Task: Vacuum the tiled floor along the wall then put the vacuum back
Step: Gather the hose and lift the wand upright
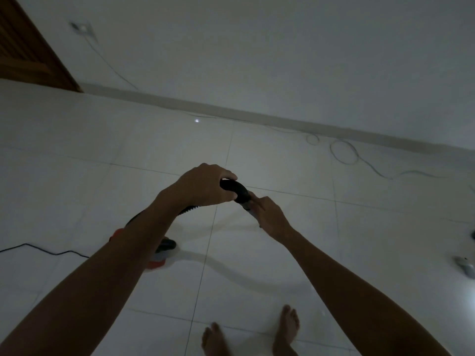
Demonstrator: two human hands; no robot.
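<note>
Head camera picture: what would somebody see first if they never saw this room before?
First, two hands meeting in the middle: the left hand grips the vacuum's curved black handle, and the right hand holds the tube just below it. Under the left arm sits the red and black vacuum body on the white tiled floor. A thin white cord loops along the wall at the right.

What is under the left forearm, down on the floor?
The left forearm covers most of the vacuum body: only red-and-black parts and a stretch of ribbed hose show. Its full shape is hidden.
</note>
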